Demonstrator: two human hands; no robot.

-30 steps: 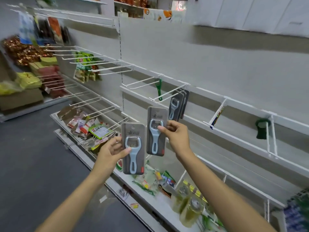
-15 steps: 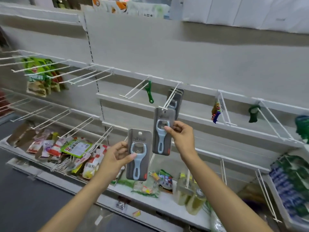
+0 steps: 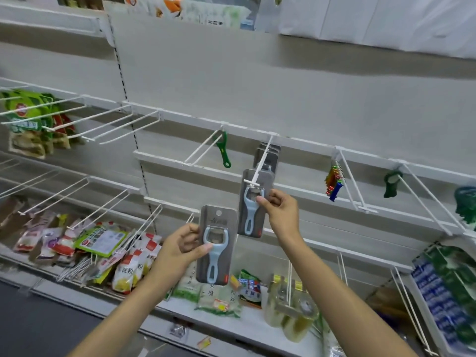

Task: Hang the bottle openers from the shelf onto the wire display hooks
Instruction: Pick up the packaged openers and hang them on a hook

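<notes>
My left hand (image 3: 180, 249) grips a carded bottle opener (image 3: 215, 243), light blue on a grey card, held upright below the hooks. My right hand (image 3: 279, 215) pinches a second carded bottle opener (image 3: 251, 202) by its right edge; the card's top sits right at the tip of a white wire hook (image 3: 260, 166). Whether the hook passes through the card's hole I cannot tell. Further back on that same hook hang more grey carded openers (image 3: 268, 153). A green opener (image 3: 223, 150) dangles on the neighbouring hook to the left.
Bare white wire hooks (image 3: 113, 124) jut out at left and right. Snack packets (image 3: 28, 119) hang far left. The bottom shelf (image 3: 247, 320) holds packets and clear bottles. Coloured clips (image 3: 334, 180) and a dark green opener (image 3: 391, 182) hang to the right; blue packs (image 3: 438, 295) stand at lower right.
The view has swung right and closer to the hooks. My right hand has raised its carded opener up to the hook's tip; my left hand has kept its opener below.
</notes>
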